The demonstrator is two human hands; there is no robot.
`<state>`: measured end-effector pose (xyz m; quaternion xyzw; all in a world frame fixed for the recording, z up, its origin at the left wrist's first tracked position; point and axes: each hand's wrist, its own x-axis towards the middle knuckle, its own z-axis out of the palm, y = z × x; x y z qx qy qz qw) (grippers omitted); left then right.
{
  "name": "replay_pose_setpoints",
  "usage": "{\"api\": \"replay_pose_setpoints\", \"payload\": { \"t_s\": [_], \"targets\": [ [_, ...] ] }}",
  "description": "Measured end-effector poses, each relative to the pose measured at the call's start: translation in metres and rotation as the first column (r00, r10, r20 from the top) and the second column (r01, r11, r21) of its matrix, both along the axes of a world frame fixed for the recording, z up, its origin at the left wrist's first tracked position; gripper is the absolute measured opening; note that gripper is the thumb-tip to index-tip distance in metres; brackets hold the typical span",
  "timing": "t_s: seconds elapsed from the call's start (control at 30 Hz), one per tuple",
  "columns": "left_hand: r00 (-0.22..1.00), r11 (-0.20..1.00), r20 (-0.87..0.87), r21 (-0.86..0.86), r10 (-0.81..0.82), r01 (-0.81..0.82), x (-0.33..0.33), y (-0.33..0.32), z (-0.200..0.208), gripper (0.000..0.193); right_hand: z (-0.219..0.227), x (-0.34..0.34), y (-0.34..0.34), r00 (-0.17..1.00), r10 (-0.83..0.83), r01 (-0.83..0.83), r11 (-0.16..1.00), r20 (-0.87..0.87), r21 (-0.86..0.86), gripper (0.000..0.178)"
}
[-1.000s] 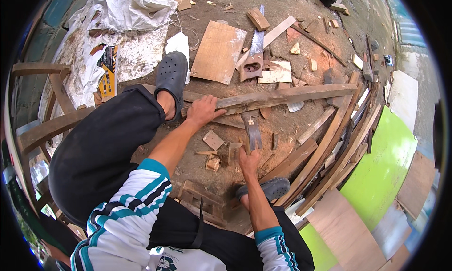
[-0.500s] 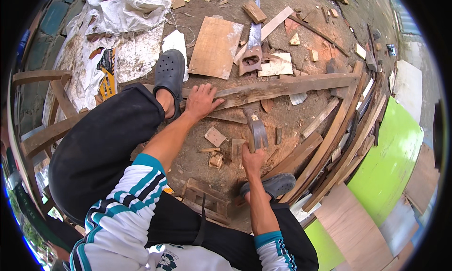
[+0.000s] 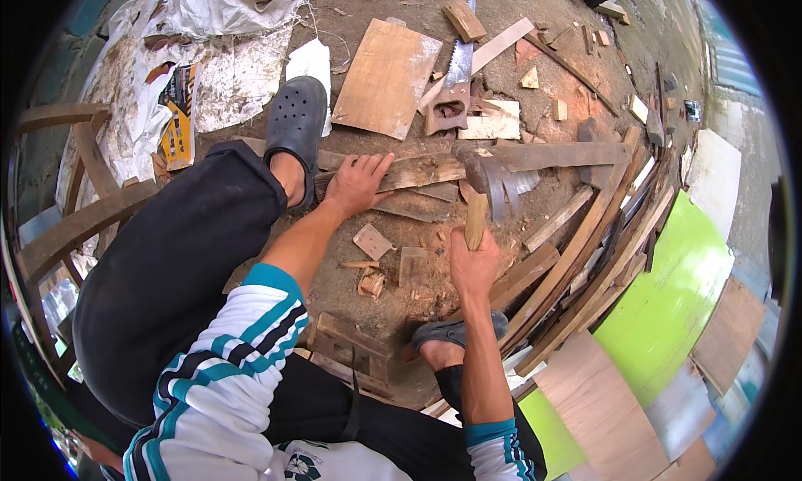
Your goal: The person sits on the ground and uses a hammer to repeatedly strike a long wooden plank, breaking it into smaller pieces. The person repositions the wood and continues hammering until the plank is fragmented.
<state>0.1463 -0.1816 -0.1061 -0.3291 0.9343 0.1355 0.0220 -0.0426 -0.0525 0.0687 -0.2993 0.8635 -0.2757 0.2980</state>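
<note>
A long weathered wooden beam (image 3: 560, 154) lies across the ground in front of me, its right end meeting other timber. My left hand (image 3: 357, 183) grips the beam near its left part, fingers laid over the top edge. Beside that hand, my left foot in a dark clog (image 3: 298, 118) rests on or against the wood. The claw hammer (image 3: 474, 218) is upright in my right hand (image 3: 474, 266), which is closed round its wooden handle. In view, its rusty metal head covers part of the beam; whether they touch, I cannot tell.
Beyond the beam lie a handsaw (image 3: 454, 88), a plywood panel (image 3: 387, 78) and wood offcuts. Long strips of timber (image 3: 597, 255) and a lime-green sheet (image 3: 668, 297) line the right side. A wooden frame (image 3: 83, 222) stands at left. Small blocks (image 3: 373, 241) lie between my feet.
My right hand has moved the hammer up and to the right, so its head now overlaps the beam in view. My left hand stays on the beam. The view has shifted slightly.
</note>
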Motion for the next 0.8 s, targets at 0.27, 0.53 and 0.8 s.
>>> {"api": "replay_pose_setpoints", "payload": {
  "t_s": [0.27, 0.53, 0.8],
  "targets": [
    [0.999, 0.998, -0.019, -0.035, -0.047, 0.047, -0.007, 0.006, 0.003, 0.094, -0.057, -0.002, 0.071, 0.944, 0.32, -0.302, 0.751, 0.075, 0.588, 0.035],
    [0.986, 1.0, -0.168, -0.013, -0.009, 0.007, -0.002, -0.001, 0.008, 0.088, -0.038, 0.026, 0.092, 0.814, -0.323, 0.081, 0.885, 0.482, 0.458, 0.025],
    [0.978, 0.918, -0.188, 0.396, 0.089, -0.007, -0.007, 0.043, 0.034, 0.081, -0.016, 0.041, 0.163, 0.485, -0.666, 0.422, 0.746, 0.567, 0.516, 0.022]
  ]
}}
